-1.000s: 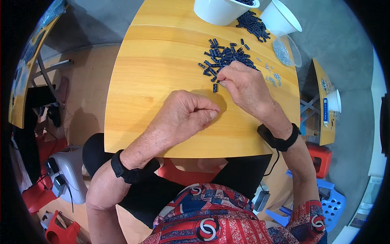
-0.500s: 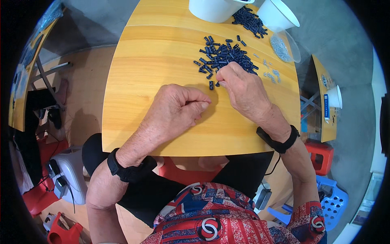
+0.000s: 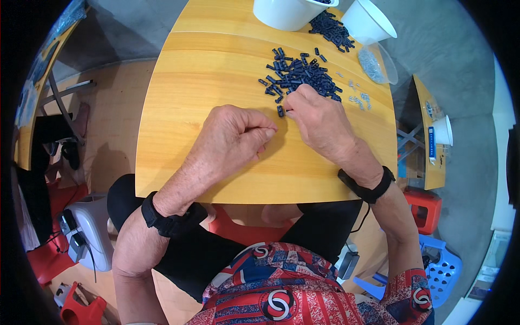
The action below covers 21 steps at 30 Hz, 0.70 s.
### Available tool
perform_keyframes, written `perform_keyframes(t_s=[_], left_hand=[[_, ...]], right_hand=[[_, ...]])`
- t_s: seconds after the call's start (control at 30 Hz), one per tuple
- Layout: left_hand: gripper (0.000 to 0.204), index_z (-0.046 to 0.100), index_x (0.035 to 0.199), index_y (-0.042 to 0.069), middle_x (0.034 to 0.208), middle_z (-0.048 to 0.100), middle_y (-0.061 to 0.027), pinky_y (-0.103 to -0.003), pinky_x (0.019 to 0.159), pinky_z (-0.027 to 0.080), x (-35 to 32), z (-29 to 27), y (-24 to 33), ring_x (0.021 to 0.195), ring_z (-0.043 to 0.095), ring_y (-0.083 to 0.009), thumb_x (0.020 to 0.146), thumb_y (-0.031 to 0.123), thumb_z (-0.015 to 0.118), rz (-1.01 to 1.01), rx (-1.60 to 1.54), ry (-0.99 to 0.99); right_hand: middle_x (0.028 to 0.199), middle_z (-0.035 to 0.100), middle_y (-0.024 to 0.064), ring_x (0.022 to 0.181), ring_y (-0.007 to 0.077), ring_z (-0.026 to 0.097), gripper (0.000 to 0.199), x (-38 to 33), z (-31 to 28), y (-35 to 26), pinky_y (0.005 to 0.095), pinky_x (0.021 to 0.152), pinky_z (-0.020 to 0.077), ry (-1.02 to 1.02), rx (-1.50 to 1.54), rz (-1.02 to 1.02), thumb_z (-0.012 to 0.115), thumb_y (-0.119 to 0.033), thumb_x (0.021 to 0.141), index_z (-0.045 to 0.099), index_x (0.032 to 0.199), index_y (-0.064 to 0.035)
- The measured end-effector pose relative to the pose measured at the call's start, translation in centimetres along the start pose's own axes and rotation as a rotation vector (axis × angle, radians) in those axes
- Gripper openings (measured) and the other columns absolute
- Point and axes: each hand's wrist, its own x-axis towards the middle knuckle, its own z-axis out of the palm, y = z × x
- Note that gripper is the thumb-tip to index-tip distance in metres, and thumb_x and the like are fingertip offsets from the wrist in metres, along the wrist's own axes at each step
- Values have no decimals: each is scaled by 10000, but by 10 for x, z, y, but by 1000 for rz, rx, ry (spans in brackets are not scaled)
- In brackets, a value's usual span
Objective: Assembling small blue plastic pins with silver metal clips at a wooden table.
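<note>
On the yellow wooden table (image 3: 179, 108) lies a loose pile of small dark plastic pieces (image 3: 303, 73), short and tube-like. My right hand (image 3: 322, 122) is at the pile's near edge, thumb and fingertips pinched together; whatever is between them is hidden. Right beside its thumb, one dark plastic piece (image 3: 280, 111) stands apart from the pile. My left hand (image 3: 227, 141) hovers over the table to the left and nearer me, its thumb pressed to the index finger. Anything in that pinch is too small or covered to name.
Small silvery metal parts (image 3: 360, 100) lie scattered right of the pile, near a clear tub (image 3: 387, 65) of more. At the back are a white tub (image 3: 290, 16), another heap of dark pieces (image 3: 333, 32) and a tilted white bucket (image 3: 368, 21). A side table (image 3: 428, 135) stands at right.
My right hand has shifted slightly left, and the small dark piece that showed under its fingertips is now mostly covered. My left hand stays pinched and has moved slightly up. The view shifted a little.
</note>
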Motion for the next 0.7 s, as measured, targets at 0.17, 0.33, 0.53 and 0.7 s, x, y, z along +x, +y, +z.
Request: perform_keyframes(t_s=[0.17, 0.33, 0.53, 0.7], left_hand=[[162, 659, 959, -37, 729, 641, -48, -199, 563, 503, 1, -2, -2, 616, 589, -70, 865, 78, 595, -5, -25, 12], [151, 656, 883, -61, 616, 611, -66, -240, 528, 468, 2, 1, -3, 552, 572, -92, 831, 53, 571, 69, -89, 70], [171, 641, 936, -68, 689, 630, -76, -235, 559, 490, 3, 0, -6, 591, 594, -101, 841, 51, 564, 107, -130, 107], [198, 620, 993, -75, 731, 636, -79, -237, 595, 502, 5, -1, -9, 633, 606, -104, 840, 38, 565, 23, -178, 118]], right_hand=[[782, 507, 127, 659, 331, 588, 105, -1, 1, -6, 416, 537, 474, 39, 93, 39, 548, -45, 797, 473, 869, -33], [774, 518, 142, 662, 335, 590, 111, 5, 0, -13, 413, 550, 484, 135, 117, 1, 559, -54, 796, 469, 856, -28], [788, 519, 153, 644, 351, 591, 96, 1, 5, -15, 418, 549, 492, 87, 90, -7, 556, -24, 770, 482, 830, -19], [776, 497, 187, 632, 373, 586, 129, -7, 5, -26, 428, 550, 495, -8, 89, 11, 520, 26, 731, 457, 843, 12]])
